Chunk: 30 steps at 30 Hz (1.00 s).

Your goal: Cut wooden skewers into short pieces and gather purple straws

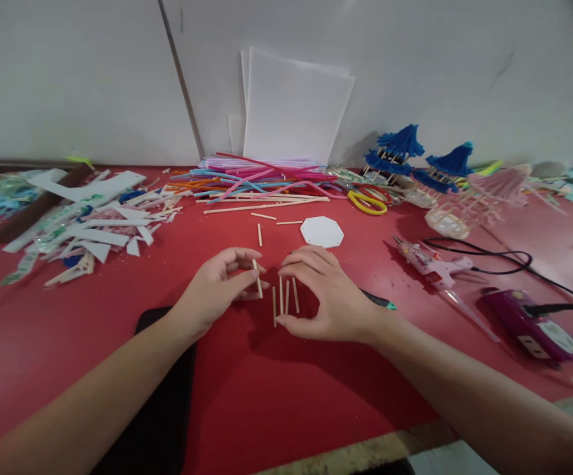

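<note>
Forearms (113,389), left fingers (242,282) pinching wooden stick (259,286), white octagon (322,231)

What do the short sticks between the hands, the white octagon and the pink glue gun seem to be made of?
Short sticks: likely bare wood, matte, from their pale tan colour. White octagon: perhaps foam board or stiff card, flat and plain white. Pink glue gun: probably hard plastic, from its moulded shape.

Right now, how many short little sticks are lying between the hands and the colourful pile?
3: one stick nearest the colourful pile, another stick by the white octagon, a third stick nearest the left hand. Some may be hidden.
</note>
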Tool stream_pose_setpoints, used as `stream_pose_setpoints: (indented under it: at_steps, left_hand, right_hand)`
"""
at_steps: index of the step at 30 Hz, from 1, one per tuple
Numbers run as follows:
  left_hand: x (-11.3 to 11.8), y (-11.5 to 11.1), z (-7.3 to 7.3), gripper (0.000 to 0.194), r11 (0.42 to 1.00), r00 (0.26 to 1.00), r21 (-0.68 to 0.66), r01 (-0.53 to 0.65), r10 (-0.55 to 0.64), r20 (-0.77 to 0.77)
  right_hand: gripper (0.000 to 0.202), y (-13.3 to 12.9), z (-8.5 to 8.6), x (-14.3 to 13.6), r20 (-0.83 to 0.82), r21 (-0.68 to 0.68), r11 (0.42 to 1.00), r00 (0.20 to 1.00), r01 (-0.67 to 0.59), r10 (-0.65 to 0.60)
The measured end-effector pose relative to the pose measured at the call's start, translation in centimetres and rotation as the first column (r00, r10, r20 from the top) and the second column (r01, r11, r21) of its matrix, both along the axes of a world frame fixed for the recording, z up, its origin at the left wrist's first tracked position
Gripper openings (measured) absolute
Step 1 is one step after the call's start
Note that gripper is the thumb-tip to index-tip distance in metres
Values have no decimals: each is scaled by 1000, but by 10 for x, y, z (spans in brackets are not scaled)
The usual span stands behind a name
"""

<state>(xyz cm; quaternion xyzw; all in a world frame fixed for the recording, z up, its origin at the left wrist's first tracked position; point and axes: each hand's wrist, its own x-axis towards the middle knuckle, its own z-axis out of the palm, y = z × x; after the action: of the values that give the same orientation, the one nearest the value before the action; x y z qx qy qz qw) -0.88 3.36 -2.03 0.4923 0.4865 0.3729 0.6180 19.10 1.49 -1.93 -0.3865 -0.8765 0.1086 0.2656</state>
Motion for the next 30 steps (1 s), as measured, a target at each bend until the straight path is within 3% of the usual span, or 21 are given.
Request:
stream_pose_setpoints:
  at_steps: [4,10,14,18,21,24,30]
  left_hand:
    - [2,-2,-1,28,998,998,-23,54,-53,20]
    - [1,-3,0,44,998,997,-9,55,-54,51]
    - [-1,-2,-2,42,995,998,74,59,-57,-29]
    - [-5,0,-2,35,971,988,238,16,21,-152]
    - [-6,-1,-1,30,956,965,294,15,63,-254]
    - [-4,-4,-1,26,950,951,303,68,31,-309]
    - [2,-14,-1,16,896,906,406,181,9,-424]
  right_hand:
    - [48,2,-5,-4,-107,115,993,994,-4,16]
    - [50,4,-11,-9,-90,132,991,995,-38,50]
    - [54,4,-12,-9,-60,131,990,996,-53,62]
    - [63,3,-9,-9,9,64,997,999,-48,47]
    - [46,2,-5,-7,148,-3,995,984,-99,98]
    - [27,2,-1,-2,212,-24,993,970,-119,121]
    - [26,5,-5,3,97,0,996,992,-85,84]
